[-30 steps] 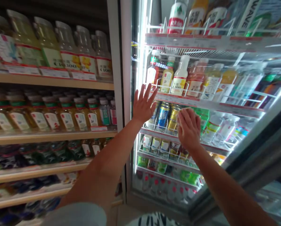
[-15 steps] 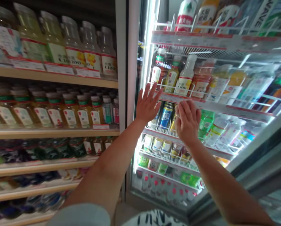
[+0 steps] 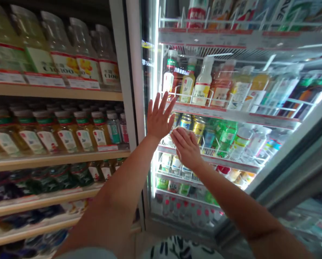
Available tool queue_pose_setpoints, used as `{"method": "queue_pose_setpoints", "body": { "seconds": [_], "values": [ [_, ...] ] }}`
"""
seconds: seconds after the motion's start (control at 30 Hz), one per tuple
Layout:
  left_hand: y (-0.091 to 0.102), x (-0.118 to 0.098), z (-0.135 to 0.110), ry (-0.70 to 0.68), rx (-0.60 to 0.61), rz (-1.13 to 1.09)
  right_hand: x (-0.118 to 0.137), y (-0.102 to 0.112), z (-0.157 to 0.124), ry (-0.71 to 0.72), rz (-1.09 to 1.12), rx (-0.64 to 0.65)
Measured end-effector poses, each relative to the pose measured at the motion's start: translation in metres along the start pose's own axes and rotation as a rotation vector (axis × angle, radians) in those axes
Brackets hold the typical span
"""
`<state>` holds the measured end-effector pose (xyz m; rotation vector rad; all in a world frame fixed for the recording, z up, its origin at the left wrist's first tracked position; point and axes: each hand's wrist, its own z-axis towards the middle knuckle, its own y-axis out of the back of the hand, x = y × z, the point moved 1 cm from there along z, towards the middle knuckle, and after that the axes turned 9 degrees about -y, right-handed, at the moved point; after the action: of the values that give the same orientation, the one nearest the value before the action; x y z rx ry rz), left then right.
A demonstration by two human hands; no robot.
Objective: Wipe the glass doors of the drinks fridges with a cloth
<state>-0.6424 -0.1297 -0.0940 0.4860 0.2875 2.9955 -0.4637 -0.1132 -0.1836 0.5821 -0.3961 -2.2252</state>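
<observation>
My left hand (image 3: 160,120) is raised with its fingers spread, palm toward the glass front of a lit drinks cooler, nearest the cooler's left edge. It holds nothing. Lower and to the right, my right hand (image 3: 186,145) has its fingers pressed together and bent at the glass. A pale edge shows at its fingertips, like a bit of white cloth or tissue, mostly hidden under the hand. Behind the hands stand yellow cans (image 3: 199,127), a blue can (image 3: 186,122) and green bottles (image 3: 227,138). Above them is a row with a C100 bottle (image 3: 201,91).
At left, an open shelf unit (image 3: 55,95) holds rows of bottled drinks (image 3: 66,135). A grey upright post (image 3: 127,72) parts it from the cooler. The cooler's metal frame (image 3: 268,196) slants along the lower right. Price strips (image 3: 231,113) line the cooler shelves.
My right hand has moved left and slightly down across the cooler front, close beside my left hand. The view has shifted right; my left hand stays spread near the same place on the cooler.
</observation>
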Motion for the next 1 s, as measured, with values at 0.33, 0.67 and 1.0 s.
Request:
{"method": "queue_pose_setpoints", "body": {
  "seconds": [0.33, 0.67, 1.0],
  "values": [
    [-0.004, 0.004, 0.0, 0.034, -0.027, -0.076, -0.034, 0.023, -0.019, -0.023, -0.043, 0.038],
    [-0.006, 0.007, 0.0, 0.013, -0.055, -0.078, -0.068, 0.045, -0.061, -0.051, -0.061, 0.072],
    [-0.004, 0.006, 0.002, 0.072, -0.047, -0.167, -0.093, 0.06, -0.087, -0.136, -0.086, -0.072]
  ]
}}
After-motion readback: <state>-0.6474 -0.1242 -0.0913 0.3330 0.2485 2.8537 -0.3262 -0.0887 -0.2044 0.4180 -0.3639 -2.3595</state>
